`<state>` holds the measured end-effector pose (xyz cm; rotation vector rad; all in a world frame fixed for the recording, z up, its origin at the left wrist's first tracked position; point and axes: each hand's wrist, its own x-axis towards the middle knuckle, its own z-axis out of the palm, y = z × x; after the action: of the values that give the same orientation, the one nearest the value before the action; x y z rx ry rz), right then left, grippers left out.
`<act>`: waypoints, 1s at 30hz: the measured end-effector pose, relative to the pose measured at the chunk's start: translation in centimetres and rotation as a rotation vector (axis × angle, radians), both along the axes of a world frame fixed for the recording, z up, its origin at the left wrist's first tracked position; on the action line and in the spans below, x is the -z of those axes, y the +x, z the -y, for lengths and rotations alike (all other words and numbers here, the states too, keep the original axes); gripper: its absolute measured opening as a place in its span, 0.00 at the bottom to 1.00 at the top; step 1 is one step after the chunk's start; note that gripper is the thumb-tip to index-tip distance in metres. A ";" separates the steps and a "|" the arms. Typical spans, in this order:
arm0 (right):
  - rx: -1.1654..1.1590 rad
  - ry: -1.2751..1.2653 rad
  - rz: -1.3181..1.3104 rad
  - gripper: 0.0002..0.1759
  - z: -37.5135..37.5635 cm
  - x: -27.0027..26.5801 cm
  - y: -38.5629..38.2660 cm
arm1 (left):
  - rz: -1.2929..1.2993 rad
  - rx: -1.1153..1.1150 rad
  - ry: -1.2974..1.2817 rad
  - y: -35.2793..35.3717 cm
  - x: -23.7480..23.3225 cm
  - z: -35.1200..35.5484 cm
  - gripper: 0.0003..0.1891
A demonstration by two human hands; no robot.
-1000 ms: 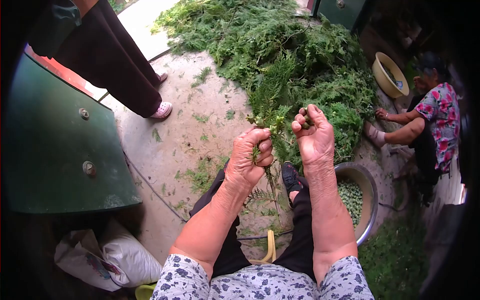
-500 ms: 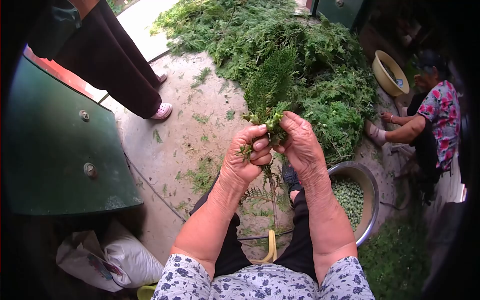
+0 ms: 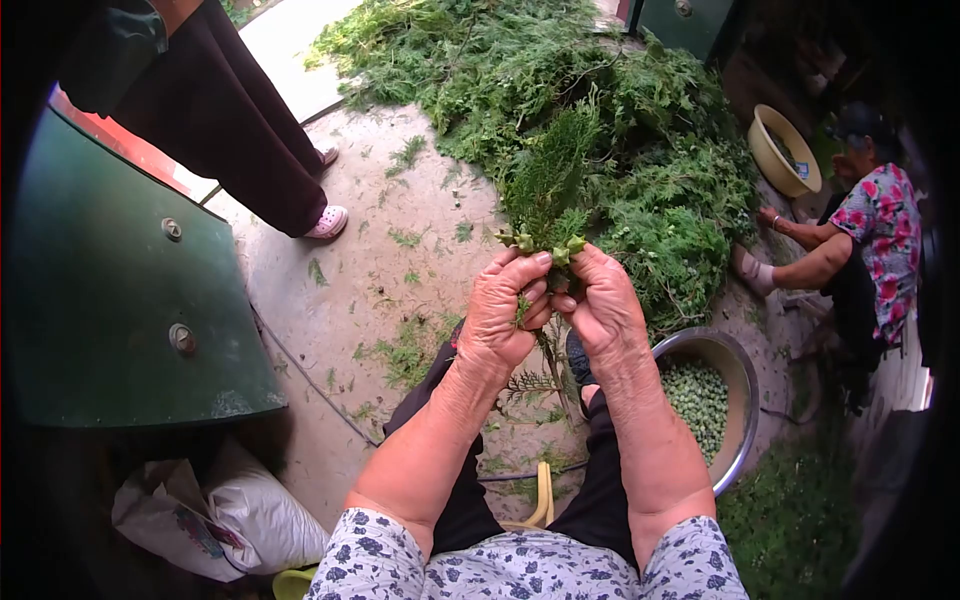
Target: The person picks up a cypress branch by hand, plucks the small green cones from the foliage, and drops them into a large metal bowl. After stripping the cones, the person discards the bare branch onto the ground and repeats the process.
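Note:
My left hand [image 3: 504, 318] is closed around a leafy evergreen branch [image 3: 552, 168], held upright in front of me, its stem hanging down between my legs. Green knobbly cones [image 3: 568, 249] sit among the sprigs at my fingertips. With thumb and fingers pinched, my right hand [image 3: 612, 318] grips cones on the right side of this branch, close beside the left hand. Below my right forearm stands a metal basin [image 3: 747, 372] holding many small green cones [image 3: 697, 405].
A large heap of cut evergreen branches [image 3: 660, 120] lies ahead. A seated person in a flowered shirt [image 3: 885, 225] works at the right near a yellow basin [image 3: 788, 155]. Another person's dark trousers [image 3: 240, 130] are at the left, by a green door panel [image 3: 130, 290]. White sacks [image 3: 265, 510] lie lower left.
Both my hands have shifted slightly down and to the right with the branch. The seated person's hand has moved toward the heap.

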<state>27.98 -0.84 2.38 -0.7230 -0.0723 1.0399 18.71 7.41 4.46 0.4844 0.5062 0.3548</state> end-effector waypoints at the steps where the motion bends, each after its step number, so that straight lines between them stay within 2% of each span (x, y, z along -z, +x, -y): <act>1: 0.000 0.001 0.001 0.05 0.0 -0.1 0.0 | 0.001 0.000 0.001 0.0 0.0 0.0 0.08; 4: 0.011 -0.026 -0.023 0.05 0.1 0.0 0.1 | 0.002 0.016 0.005 0.0 0.3 0.0 0.07; 9: -0.033 -0.048 0.195 0.08 0.0 -1.5 -0.2 | 0.022 0.080 -0.094 -0.3 1.1 -0.9 0.06; 14: -0.121 -0.076 0.260 0.07 -0.2 -1.3 0.2 | -0.019 0.069 -0.016 -0.4 0.4 -1.0 0.05; 16: 0.042 -0.109 0.152 0.06 -0.5 -0.5 -0.2 | -0.111 -0.017 0.098 0.1 -0.4 -0.1 0.04; 17: 0.039 -0.106 0.155 0.06 -0.5 -0.2 -0.4 | -0.109 -0.021 0.101 0.3 -0.2 0.2 0.04; 19: 0.070 -0.118 -0.088 0.06 -0.6 0.3 -0.2 | -0.100 -0.098 0.166 0.6 0.6 0.4 0.05; 20: 0.131 -0.170 -0.229 0.07 -0.7 0.7 0.0 | -0.042 -0.045 0.136 0.1 1.2 -0.1 0.03; 21: 0.129 -0.169 -0.227 0.07 -0.7 0.9 0.2 | -0.041 -0.047 0.137 0.2 1.4 -0.2 0.03; 23: 0.240 -0.185 -0.187 0.10 -0.8 1.1 0.4 | -0.066 -0.216 0.263 0.6 1.5 -0.1 0.04; 24: 0.250 -0.098 -0.119 0.14 -0.8 0.6 0.8 | -0.139 -0.305 0.275 0.6 1.4 -0.2 0.03; 25: 0.301 -0.068 -0.057 0.12 -0.7 -0.1 1.0 | -0.140 -0.316 0.273 0.7 1.7 -0.5 0.03; 27: 0.338 -0.094 0.294 0.11 -0.9 -1.9 0.9 | -0.252 -0.419 0.536 0.7 2.5 -1.4 0.02; 28: 0.383 -0.094 0.452 0.10 -1.0 -2.8 0.0 | -0.248 -0.423 0.544 0.6 2.6 -1.6 0.03; 29: 0.381 -0.092 0.454 0.10 -1.3 -3.6 -1.0 | -0.246 -0.426 0.544 0.5 2.4 -1.6 0.03; 30: 0.402 -0.119 0.737 0.11 -1.5 -4.2 -2.0 | -0.270 -0.406 0.581 0.4 1.9 -1.5 0.03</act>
<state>26.01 0.70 6.61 -1.1474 -0.4828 0.3588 19.13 8.91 2.52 1.0044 0.7691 0.8446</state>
